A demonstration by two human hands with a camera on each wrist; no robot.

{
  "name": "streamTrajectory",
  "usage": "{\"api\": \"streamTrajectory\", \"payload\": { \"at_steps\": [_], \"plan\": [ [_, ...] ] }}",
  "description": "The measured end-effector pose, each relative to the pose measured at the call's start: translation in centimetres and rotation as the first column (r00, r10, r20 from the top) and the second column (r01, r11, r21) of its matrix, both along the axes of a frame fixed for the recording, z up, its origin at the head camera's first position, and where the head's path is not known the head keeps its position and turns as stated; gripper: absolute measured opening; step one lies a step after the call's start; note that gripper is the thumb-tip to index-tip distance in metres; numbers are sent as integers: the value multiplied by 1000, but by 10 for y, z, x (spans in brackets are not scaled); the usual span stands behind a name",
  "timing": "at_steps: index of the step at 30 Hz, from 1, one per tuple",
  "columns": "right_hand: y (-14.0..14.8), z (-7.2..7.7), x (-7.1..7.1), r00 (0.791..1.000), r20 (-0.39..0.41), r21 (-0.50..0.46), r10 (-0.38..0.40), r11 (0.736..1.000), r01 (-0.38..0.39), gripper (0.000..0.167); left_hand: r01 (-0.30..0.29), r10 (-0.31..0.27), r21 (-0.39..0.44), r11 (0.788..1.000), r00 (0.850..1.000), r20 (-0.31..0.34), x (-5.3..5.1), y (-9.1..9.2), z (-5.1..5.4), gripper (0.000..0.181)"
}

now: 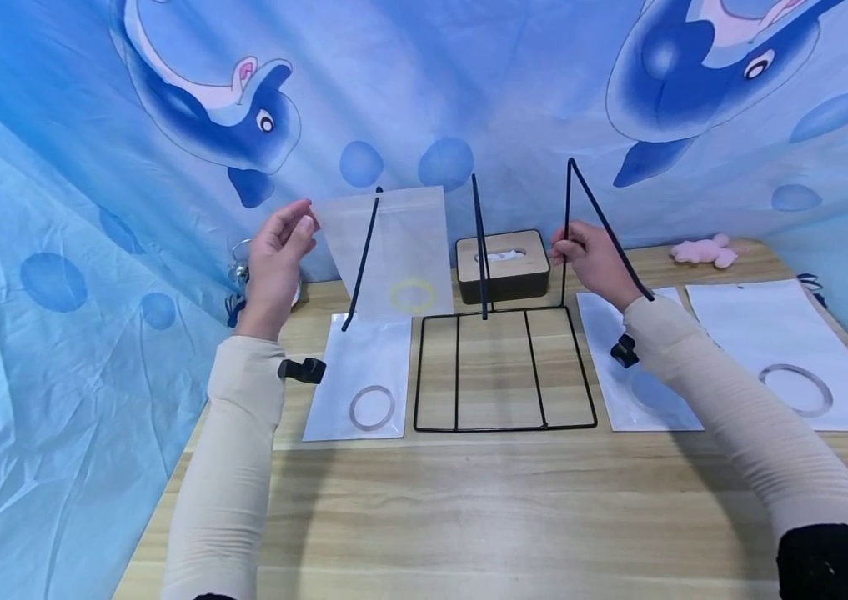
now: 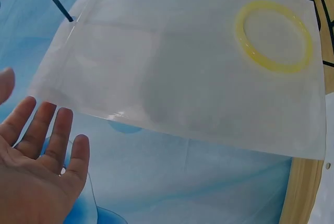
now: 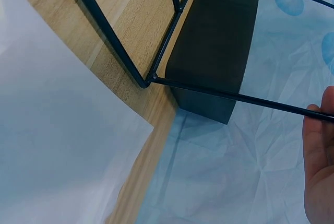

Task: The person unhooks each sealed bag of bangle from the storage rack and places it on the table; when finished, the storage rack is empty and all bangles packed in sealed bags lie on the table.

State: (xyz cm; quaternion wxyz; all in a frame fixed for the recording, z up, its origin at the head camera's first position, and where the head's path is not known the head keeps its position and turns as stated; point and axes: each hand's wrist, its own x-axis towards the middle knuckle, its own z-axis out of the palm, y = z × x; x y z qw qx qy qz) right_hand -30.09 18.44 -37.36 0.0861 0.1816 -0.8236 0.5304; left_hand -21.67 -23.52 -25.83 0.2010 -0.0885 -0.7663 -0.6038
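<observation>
A black wire rack [image 1: 506,430] stands on the table, its rods rising and slanting toward me. My right hand [image 1: 594,258] grips its right rear upright; the right wrist view shows the fingers at this rod [image 3: 235,97]. From the left slanting rod hangs a translucent white bag [image 1: 408,242], the rod's end passing through it near the top. A yellow ring [image 2: 269,6] shows low on the bag. My left hand [image 1: 277,262] is beside the bag's upper left edge, fingers extended and spread in the left wrist view; whether the fingertips touch the edge I cannot tell.
Flat white bags or sheets with grey rings lie left [image 1: 356,375] and right [image 1: 644,400] of the rack, and a larger one [image 1: 776,333] farther right. A tissue box [image 1: 502,283] sits behind the rack. A pink plush toy [image 1: 703,251] lies at the back right.
</observation>
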Motion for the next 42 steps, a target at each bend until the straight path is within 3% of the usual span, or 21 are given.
{"api": "streamTrajectory", "payload": {
  "at_steps": [6,14,17,22,26,35,42],
  "plan": [
    [-1,1,2,1000,16,-17,1,1000,-1,24,-74,76,-119,990,997,17,-3,6,0,39],
    [-1,2,2,1000,9,-18,1,1000,-1,24,-111,123,-240,964,992,34,-5,15,-2,32],
    [-1,2,2,1000,2,-16,2,1000,-2,25,-125,138,-267,956,990,30,-4,17,-3,32],
    [-1,1,0,1000,-11,-21,2,1000,-2,25,-123,131,-255,959,991,11,0,15,-4,35],
    [-1,-1,-1,1000,-12,-38,6,999,-7,22,-124,127,-245,962,992,-2,9,12,-5,36],
    [-2,-1,0,1000,-22,-42,12,999,-13,20,-89,85,-220,971,996,-29,42,5,-12,40],
    [-1,0,0,1000,-26,-47,14,999,-15,21,-67,50,-200,977,995,-90,64,1,-16,34]
  ]
}}
